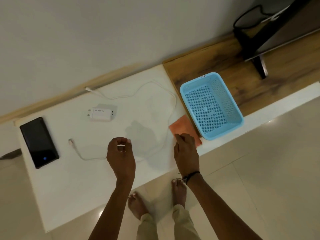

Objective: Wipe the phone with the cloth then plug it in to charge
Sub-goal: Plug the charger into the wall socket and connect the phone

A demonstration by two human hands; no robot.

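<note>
While the phone (39, 142) lies flat and face up at about nine o'clock on the white counter (72, 184), its long axis runs from roughly eleven to five o'clock, with a small blue light glowing near the five o'clock end. No hand touches it. Just toward three o'clock of it lies one plug end of the white cable (170, 108), which loops out past both hands toward one o'clock and curls back to a second plug at twelve o'clock, near the wall. Inside that loop sits the white charger (102, 112), its two pins pointing toward nine o'clock.

At centre, the left hand (120, 155) hovers over the cable with fingers curled loosely inward, thumb and forefinger near each other but gripping nothing. Toward three o'clock of it, the right hand (186, 153) reaches onto the orange cloth (183, 128), its fingertips on the near edge; whether they pinch the fabric or only press it I cannot tell. The cloth lies flat, touching the blue basket (212, 105), which stands partly on a brown wooden surface (251, 84) toward two o'clock.

A pale wall (103, 40) backs the counter along twelve o'clock, glossy floor tiles (268, 170) lie along its front edge, and bare counter stretches between phone and hands.
</note>
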